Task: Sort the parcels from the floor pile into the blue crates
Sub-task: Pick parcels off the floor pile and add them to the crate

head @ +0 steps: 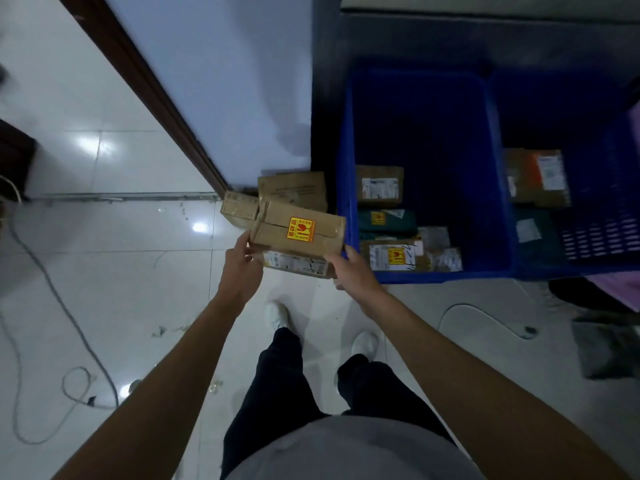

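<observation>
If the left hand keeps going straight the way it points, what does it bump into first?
The left hand grips the brown cardboard box with the yellow sticker, so that comes first. Beyond it, probably the plain cardboard parcels on the floor, though depth is unclear.

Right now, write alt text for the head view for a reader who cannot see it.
The left hand and right hand grip a brown cardboard parcel bearing a yellow sticker, beside a blue crate holding several parcels. More boxes lie on the tiled floor by the wall.
</observation>
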A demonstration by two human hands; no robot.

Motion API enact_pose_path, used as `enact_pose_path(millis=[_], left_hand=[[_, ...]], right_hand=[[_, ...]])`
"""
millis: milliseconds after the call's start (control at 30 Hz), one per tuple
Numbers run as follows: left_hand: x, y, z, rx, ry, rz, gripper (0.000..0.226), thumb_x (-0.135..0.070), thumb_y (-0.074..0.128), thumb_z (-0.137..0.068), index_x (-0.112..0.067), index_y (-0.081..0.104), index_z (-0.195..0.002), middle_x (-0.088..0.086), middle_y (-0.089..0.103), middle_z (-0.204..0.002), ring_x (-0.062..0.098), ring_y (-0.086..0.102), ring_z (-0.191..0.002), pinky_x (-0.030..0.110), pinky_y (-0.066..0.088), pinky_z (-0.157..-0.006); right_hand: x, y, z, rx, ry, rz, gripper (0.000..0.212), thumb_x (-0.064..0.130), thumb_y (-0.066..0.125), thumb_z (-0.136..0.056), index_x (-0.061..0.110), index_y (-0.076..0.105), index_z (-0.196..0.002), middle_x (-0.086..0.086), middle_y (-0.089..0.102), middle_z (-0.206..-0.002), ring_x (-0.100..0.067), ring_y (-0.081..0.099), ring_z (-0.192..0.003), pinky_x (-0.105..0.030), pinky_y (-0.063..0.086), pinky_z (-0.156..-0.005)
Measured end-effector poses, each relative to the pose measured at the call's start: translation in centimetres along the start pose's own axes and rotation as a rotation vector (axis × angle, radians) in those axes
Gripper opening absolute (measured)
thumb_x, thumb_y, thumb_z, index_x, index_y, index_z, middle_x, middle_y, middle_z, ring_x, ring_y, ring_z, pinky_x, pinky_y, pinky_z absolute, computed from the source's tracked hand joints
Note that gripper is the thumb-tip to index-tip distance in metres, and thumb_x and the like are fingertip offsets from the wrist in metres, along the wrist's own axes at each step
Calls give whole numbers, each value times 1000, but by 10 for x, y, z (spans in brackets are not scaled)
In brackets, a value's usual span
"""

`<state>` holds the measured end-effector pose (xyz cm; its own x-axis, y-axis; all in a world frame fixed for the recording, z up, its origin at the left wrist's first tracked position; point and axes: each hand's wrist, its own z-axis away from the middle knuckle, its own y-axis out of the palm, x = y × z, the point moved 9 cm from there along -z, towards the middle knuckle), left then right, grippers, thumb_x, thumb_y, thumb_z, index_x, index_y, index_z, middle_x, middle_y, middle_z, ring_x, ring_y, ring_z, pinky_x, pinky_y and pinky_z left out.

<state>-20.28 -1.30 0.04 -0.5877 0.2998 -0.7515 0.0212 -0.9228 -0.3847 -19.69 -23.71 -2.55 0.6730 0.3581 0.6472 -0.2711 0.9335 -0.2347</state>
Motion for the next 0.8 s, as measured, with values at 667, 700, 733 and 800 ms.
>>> enact_pose_path(millis=[667,700,733,800], left_hand=[[-201,117,82,147,238,-56,38,-23,50,-102,-23,58,-139,5,72,-115,24,70,-106,49,56,-96],[-204,122,80,131,239,-57,36,-28,50,-103,-24,60,-138,2,73,-112,22,71,-102,49,57,-95],[-208,127,79,121,246,-49,35,-31,50,-104,-23,61,-136,-1,73,-109,21,71,-99,46,58,-93],[-216,139,78,124,241,-7,32,-28,48,-106,-20,63,-132,-5,71,-104,18,71,-94,34,60,-82]], right_hand=[[31,-248,83,-234,-359,-19,57,37,53,-99,36,36,-153,-2,44,-132,-19,55,-112,-34,50,-92],[33,-255,84,-231,-363,-20,59,38,53,-98,37,34,-154,-2,46,-134,-19,55,-113,-36,50,-94],[34,-262,82,-230,-373,-22,61,39,53,-98,39,32,-155,-1,48,-137,-19,56,-114,-37,50,-93],[37,-272,79,-216,-372,-26,61,38,51,-99,40,30,-156,3,55,-136,-17,58,-114,-36,49,-91]])
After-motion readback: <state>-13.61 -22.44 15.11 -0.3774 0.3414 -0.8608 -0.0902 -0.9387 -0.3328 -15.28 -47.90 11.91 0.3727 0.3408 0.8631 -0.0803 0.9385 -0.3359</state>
